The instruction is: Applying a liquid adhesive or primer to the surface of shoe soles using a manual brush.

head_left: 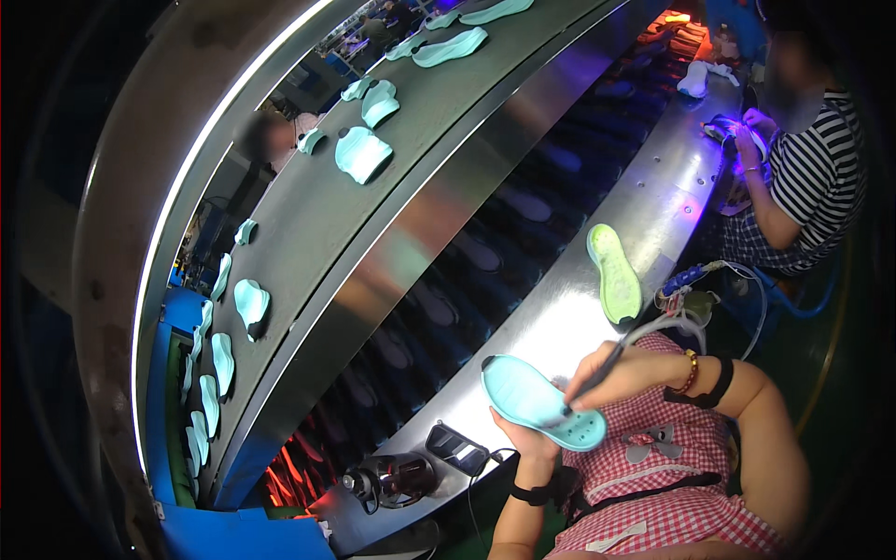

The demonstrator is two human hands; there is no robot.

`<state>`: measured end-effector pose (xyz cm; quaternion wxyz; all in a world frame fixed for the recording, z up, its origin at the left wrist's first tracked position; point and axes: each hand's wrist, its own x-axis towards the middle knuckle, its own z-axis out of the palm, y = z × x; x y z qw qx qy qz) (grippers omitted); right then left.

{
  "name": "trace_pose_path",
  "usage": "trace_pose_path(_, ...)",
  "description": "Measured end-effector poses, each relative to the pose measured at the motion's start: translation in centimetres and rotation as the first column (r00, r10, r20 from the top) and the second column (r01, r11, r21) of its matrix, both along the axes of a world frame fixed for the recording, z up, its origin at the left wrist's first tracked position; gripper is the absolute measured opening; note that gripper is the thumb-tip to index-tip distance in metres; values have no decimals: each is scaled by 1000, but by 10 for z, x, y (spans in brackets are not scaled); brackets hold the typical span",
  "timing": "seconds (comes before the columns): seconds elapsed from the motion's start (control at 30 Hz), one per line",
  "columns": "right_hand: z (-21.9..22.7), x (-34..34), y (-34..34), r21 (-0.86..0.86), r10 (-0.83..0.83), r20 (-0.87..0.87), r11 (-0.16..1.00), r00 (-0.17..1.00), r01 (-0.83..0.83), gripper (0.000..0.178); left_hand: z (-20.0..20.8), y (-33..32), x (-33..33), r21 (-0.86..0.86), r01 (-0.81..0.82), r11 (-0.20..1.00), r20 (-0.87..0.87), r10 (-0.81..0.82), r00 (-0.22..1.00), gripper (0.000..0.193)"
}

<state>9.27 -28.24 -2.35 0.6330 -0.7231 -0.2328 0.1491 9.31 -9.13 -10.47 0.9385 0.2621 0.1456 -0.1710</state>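
Observation:
My left hand (528, 441) grips a light-blue shoe sole (523, 390) from below, tilted above the steel ledge and close to my checked apron. The sole has a dark tip at its far-left end and small holes at its near end. In my right hand (627, 375) is a dark pen-like brush (597, 371) with a pale tube running from its back end. The brush's tip meets the sole's upper face near the holes, or hovers just over it; I cannot tell which. A yellow-green sole (614, 273) lies on the ledge beyond my right hand.
A phone (457, 448) with a cable and a dark bottle (401, 481) stand on the steel ledge (560, 308) at the left. Beyond a lower rack of soles, a conveyor belt (308, 215) carries several light-blue soles. A co-worker in a striped shirt (826, 159) sits at the right.

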Motion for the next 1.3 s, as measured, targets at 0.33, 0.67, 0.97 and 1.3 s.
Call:
trace_pose_path(0.33,0,-8,15,264,-147,-210,943,967,201,17,12,-12,-6,-95,-17,995,-27,14,1000,69)
trace_pose_path(0.67,-20,-18,0,301,-305,-175,889,936,346,19,27,-16,-3,-96,33,995,111,-22,994,72)
trace_pose_path(0.97,-52,-13,-5,622,-76,-394,711,916,327,24,52,-30,3,-230,-8,973,220,60,974,68)
trace_pose_path(1.3,-42,-14,-17,542,-83,-344,796,935,270,27,59,1,21,79,-18,997,562,-30,827,69)
